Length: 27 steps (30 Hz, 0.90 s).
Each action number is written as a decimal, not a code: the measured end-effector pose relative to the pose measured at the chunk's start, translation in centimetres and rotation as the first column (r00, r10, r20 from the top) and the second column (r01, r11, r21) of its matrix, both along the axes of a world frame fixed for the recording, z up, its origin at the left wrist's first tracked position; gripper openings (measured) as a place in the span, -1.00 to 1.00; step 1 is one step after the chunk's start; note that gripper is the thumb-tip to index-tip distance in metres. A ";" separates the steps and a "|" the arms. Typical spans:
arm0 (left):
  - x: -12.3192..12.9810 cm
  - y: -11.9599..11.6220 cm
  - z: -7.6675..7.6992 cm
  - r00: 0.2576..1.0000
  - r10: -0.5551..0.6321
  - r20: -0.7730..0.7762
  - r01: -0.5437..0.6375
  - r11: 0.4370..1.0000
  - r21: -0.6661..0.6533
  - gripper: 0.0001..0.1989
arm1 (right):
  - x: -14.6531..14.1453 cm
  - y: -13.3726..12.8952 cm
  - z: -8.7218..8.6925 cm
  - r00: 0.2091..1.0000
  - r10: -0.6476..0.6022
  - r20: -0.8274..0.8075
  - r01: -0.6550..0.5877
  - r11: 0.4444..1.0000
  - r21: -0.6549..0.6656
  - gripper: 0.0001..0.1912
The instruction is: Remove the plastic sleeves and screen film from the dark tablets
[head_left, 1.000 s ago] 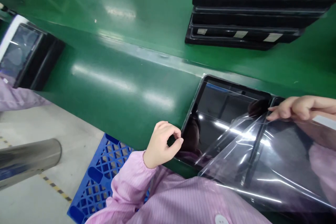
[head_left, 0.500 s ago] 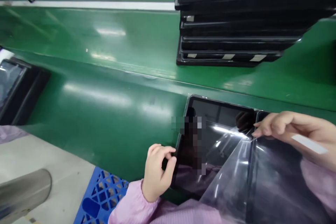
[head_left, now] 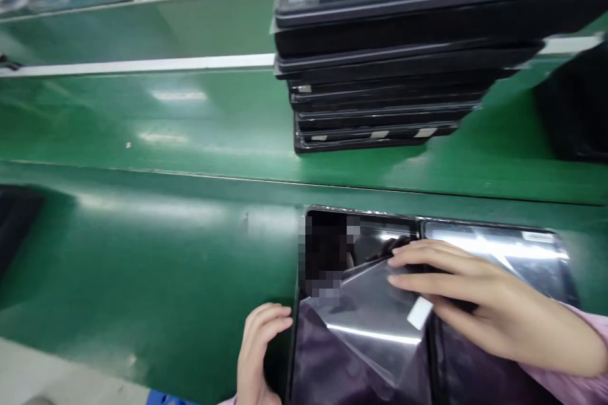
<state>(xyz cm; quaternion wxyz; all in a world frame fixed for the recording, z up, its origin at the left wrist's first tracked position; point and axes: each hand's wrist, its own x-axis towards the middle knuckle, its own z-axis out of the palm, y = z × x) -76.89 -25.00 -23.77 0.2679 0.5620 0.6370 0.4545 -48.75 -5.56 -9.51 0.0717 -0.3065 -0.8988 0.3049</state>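
A glossy black panel [head_left: 361,380] lies on the green bench, with a clear film [head_left: 375,304] partly over it, its upper part folded. My right hand [head_left: 479,297] is over the film's upper right corner, fingers spread and fingertips touching the film; a white tab [head_left: 420,313] shows below the fingers. At the panel's left edge rests my left hand [head_left: 261,348], fingers curved and apart, holding nothing. A second dark panel [head_left: 513,247] lies beside the first, on the right, partly beneath my right hand and forearm.
A tall stack of black panels [head_left: 380,69] stands behind the work area. Dark objects sit at the far right [head_left: 577,101] and left edge [head_left: 16,221]. The green bench [head_left: 142,266] has a raised shelf [head_left: 213,126] behind it. Blue plastic [head_left: 166,398] shows below.
The view has shifted, showing more of the stack. My right hand has opened from its pinch and lowered onto the film, which now covers more of the panel. My left hand stays by the left edge.
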 end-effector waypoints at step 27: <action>-5.9 1.8 1.4 0.983 -0.106 -0.149 0.097 0.993 -0.065 -0.94 | -15.1 2.3 0.6 0.805 -0.526 -0.275 0.175 0.652 -0.738 -0.57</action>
